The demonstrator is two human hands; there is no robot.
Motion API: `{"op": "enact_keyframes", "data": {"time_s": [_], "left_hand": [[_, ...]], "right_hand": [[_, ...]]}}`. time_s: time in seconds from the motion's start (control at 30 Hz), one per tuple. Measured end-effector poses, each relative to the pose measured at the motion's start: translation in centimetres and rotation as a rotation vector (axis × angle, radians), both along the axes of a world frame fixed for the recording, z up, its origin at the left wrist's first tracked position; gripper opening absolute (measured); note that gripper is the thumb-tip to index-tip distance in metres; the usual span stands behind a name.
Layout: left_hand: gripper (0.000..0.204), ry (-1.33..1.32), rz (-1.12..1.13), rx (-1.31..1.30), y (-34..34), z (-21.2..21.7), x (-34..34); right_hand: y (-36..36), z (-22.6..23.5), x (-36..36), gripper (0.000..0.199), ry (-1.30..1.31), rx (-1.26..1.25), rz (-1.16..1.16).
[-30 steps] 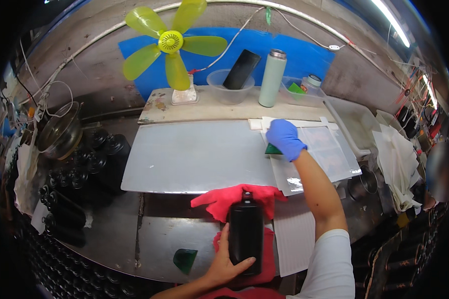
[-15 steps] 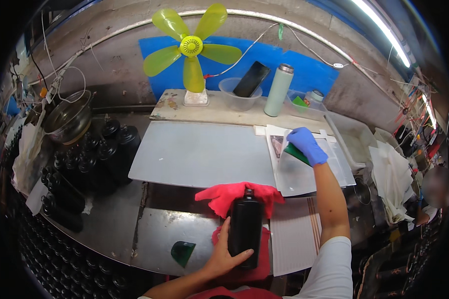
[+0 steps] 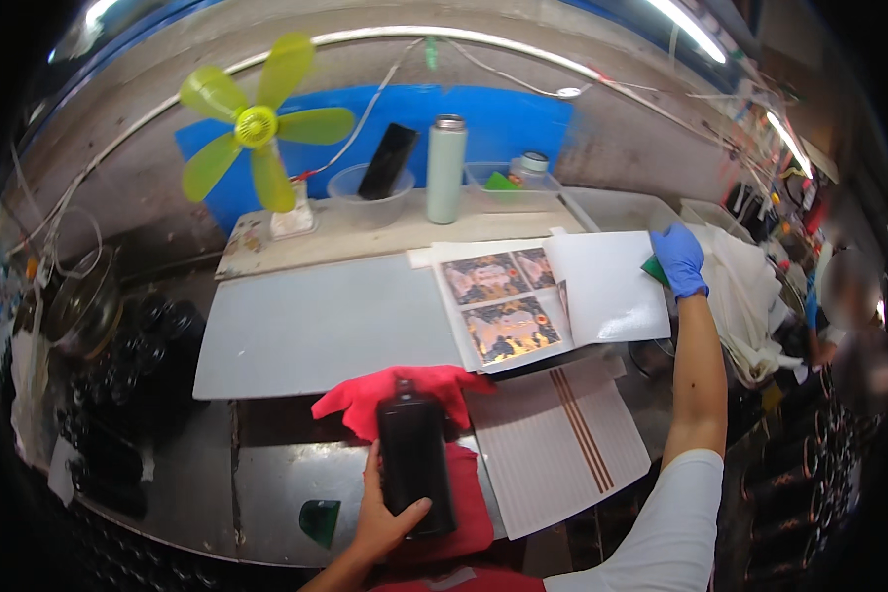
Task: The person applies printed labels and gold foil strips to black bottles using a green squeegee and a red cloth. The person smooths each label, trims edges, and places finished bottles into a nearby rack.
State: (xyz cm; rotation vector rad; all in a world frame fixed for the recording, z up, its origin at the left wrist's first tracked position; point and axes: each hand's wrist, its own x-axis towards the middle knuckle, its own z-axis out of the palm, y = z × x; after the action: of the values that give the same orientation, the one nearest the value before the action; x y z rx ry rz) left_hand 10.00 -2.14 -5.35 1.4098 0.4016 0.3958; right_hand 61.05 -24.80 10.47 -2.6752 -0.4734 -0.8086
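My bare left hand (image 3: 385,520) is closed around the lower left side of a black square-shouldered bottle (image 3: 416,454), its thumb across the front. The bottle stands on a red cloth (image 3: 469,518) with its neck against a bunched pink-red cloth (image 3: 350,403). To the right, my blue-gloved right hand (image 3: 683,261) is shut on a green scraper (image 3: 652,269) and the edge of a white cover sheet (image 3: 612,291). That sheet is folded back to the right, exposing a page of printed decals (image 3: 508,326) in black, gold and pink. The gloved fingertips are partly hidden.
A second green scraper (image 3: 320,521) lies on the metal bench at front left. Along the back shelf stand a yellow-green fan (image 3: 257,126), a clear bowl with a phone (image 3: 389,163) and a pale green flask (image 3: 446,173). Dark bottles (image 3: 109,464) crowd the left.
My right hand has swung right, turning the cover sheet back and uncovering the decals. My left hand keeps its hold on the bottle. The whole view has shifted right.
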Motion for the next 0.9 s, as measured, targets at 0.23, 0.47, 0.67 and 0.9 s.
{"op": "enact_keyframes", "data": {"time_s": [0.23, 0.47, 0.67, 0.9], "left_hand": [[0.099, -0.053, 0.054, -0.026, -0.3, 1.4, 0.4], [0.097, -0.058, 0.037, 0.012, 0.0, -0.1, 0.2], [0.097, -0.072, 0.054, -0.028, -0.4, 0.5, 0.2], [0.098, -0.065, 0.068, 0.009, -0.8, 0.7, 0.6]], "right_hand": [[5.4, -3.0, -8.8, 0.067, 0.328, -0.133, 0.242], [2.7, -5.0, -5.3, 0.060, 0.414, -0.096, 0.137], [-6.6, -7.6, -7.3, 0.052, 0.594, 0.077, -0.113], [-5.4, -7.2, -7.0, 0.020, 1.024, 0.910, 0.308]]}}
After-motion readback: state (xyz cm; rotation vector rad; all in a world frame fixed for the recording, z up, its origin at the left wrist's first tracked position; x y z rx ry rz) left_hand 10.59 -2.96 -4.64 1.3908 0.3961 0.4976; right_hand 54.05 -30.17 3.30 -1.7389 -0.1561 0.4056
